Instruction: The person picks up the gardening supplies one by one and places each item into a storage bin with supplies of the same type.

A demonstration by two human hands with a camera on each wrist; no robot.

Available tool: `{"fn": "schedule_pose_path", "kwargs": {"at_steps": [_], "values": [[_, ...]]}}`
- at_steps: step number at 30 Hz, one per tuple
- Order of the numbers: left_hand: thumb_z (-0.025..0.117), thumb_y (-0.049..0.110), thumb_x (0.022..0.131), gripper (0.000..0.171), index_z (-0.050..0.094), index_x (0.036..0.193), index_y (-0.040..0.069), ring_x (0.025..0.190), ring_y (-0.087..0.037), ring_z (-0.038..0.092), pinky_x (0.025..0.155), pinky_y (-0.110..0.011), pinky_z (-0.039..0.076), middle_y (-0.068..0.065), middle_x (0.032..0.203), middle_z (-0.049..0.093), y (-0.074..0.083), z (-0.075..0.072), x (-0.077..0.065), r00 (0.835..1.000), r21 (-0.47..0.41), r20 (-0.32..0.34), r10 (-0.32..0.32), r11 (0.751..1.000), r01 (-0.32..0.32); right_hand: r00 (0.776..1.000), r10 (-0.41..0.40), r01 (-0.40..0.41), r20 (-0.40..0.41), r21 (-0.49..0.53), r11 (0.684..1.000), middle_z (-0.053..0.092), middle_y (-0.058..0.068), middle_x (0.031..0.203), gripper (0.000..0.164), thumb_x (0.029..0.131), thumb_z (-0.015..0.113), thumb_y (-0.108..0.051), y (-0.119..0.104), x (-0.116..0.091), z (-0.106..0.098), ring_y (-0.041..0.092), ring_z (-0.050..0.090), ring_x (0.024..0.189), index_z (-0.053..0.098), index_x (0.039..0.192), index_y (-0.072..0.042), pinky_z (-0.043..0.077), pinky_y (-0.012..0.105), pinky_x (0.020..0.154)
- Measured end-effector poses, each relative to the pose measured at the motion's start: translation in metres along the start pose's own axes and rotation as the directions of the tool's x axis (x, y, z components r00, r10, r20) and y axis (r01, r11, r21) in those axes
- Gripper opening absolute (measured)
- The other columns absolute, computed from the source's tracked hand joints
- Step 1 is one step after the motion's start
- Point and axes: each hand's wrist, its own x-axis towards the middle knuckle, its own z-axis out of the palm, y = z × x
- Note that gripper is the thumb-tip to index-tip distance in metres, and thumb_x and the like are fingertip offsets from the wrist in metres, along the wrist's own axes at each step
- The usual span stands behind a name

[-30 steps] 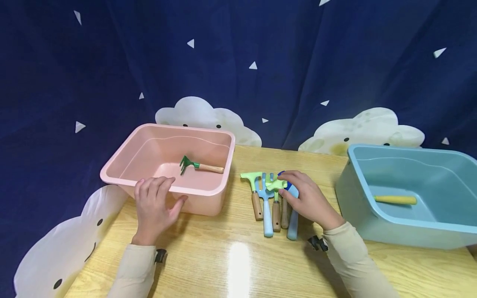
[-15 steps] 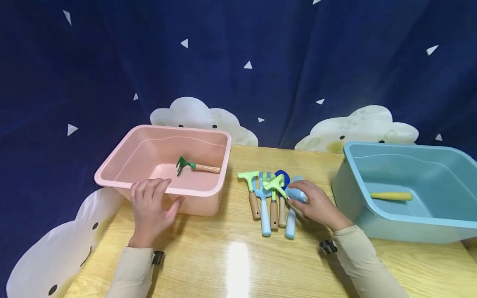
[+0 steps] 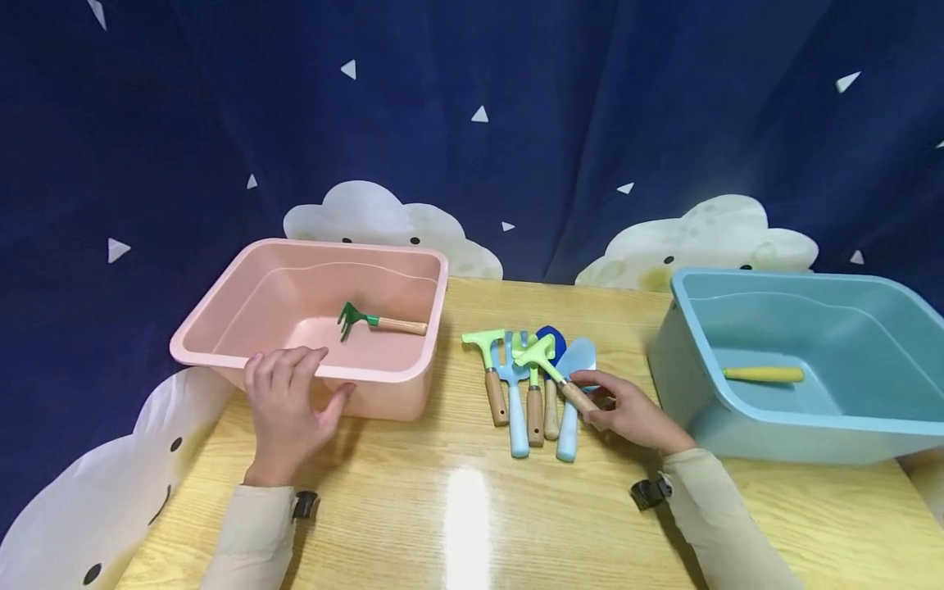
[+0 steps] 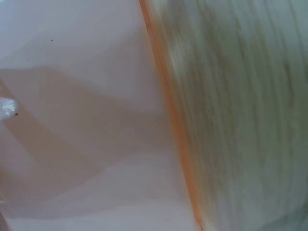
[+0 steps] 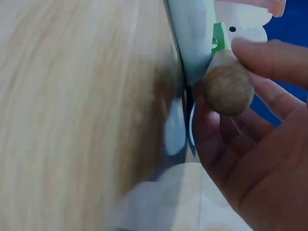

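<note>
The lime-green, T-headed, wooden-handled toy tool, pinched in the right hand, could, I judge, snag the crowded blue-and-green tools its head overlaps.

The navy-blue fabric curtain with white triangles and white cloud faces across the frame's top, behind a pale wood-grain table at bottom centre, suggests a children's room or play corner.
</note>
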Motion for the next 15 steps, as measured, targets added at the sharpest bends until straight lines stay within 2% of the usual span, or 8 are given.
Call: {"fn": "schedule_pose_path", "kwargs": {"at_steps": [4,8,11,15], "values": [[0.062,0.051,0.087,0.055,0.064,0.11,0.001,0.1,-0.037,0.048,0.111,-0.047,0.025,-0.018,0.104,0.061,-0.001,-0.002,0.0,1.0,-0.004,-0.001,-0.01,1.0,0.01,0.998,0.03,-0.032,0.053,0.043,0.999,0.056,0.021,0.135,0.063,0.085,0.068,0.0,0.003,0.004,-0.002,0.029,0.06,0.108,0.049,0.144,-0.012,0.052,0.028,0.078],[0.062,0.05,0.087,0.054,0.064,0.11,0.001,0.1,-0.037,0.048,0.112,-0.046,0.024,-0.019,0.103,0.061,-0.001,-0.002,0.001,1.0,-0.008,-0.01,-0.009,1.0,0.009,0.995,0.037,-0.048,0.088,0.13,0.99,0.053,0.023,0.138,0.067,0.085,0.068,0.0,0.005,0.005,-0.004,0.031,0.059,0.113,0.045,0.147,-0.01,0.054,0.029,0.08],[0.062,0.05,0.087,0.054,0.064,0.109,0.001,0.1,-0.037,0.048,0.11,-0.047,0.025,-0.019,0.103,0.061,0.0,-0.001,0.001,1.0,-0.008,-0.008,-0.009,1.0,0.009,0.993,0.044,-0.065,0.114,0.185,0.981,0.05,0.024,0.142,0.068,0.086,0.068,-0.002,0.009,0.005,-0.007,0.029,0.059,0.113,0.043,0.149,-0.01,0.055,0.029,0.079],[0.062,0.051,0.087,0.055,0.064,0.11,0.001,0.1,-0.037,0.047,0.106,-0.052,0.027,-0.019,0.103,0.061,0.001,-0.001,0.002,1.0,-0.01,0.002,-0.008,1.0,0.008,0.989,0.05,-0.078,0.14,0.198,0.977,0.049,0.024,0.142,0.069,0.086,0.068,-0.001,0.011,0.005,-0.009,0.025,0.06,0.109,0.042,0.149,-0.01,0.055,0.029,0.077]]}}
